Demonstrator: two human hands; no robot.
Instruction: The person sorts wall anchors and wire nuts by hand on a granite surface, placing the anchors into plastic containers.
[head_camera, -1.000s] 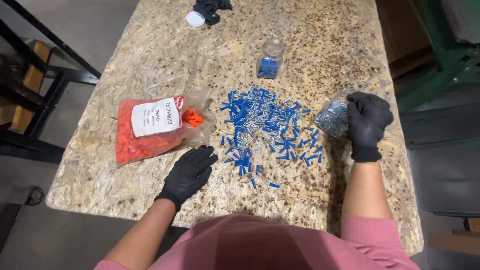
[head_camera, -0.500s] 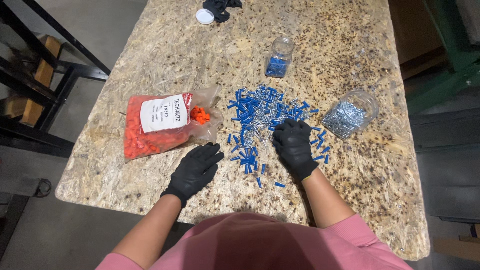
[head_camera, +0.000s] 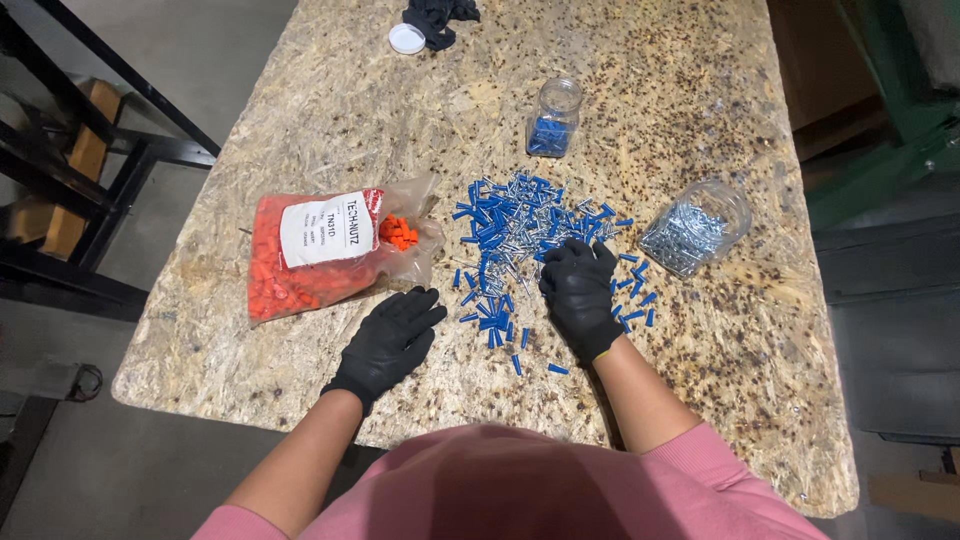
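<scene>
A person in a pink top leans over a chipboard table (head_camera: 700, 380), both hands in black gloves. The left hand (head_camera: 392, 335) rests flat on the bare board with fingers spread and released, holding nothing, just below an open clear bag (head_camera: 330, 250) of orange pieces that lies on its side with a white label facing up. The right hand (head_camera: 580, 290) lies palm down on the near edge of a loose pile (head_camera: 520, 235) of small blue parts mixed with silver screws, its fingers curled onto the pile; whether they pinch any piece cannot be told. Stray blue parts are scattered between the two hands and beside the right wrist. To the right of the pile, a clear jar (head_camera: 697, 225) of silver screws lies tipped on its side. Beyond the pile stands an upright jar (head_camera: 553, 117) with blue parts at its bottom. At the far edge sit a white lid (head_camera: 406, 39) and a dark cloth (head_camera: 440, 16), touching.
</scene>
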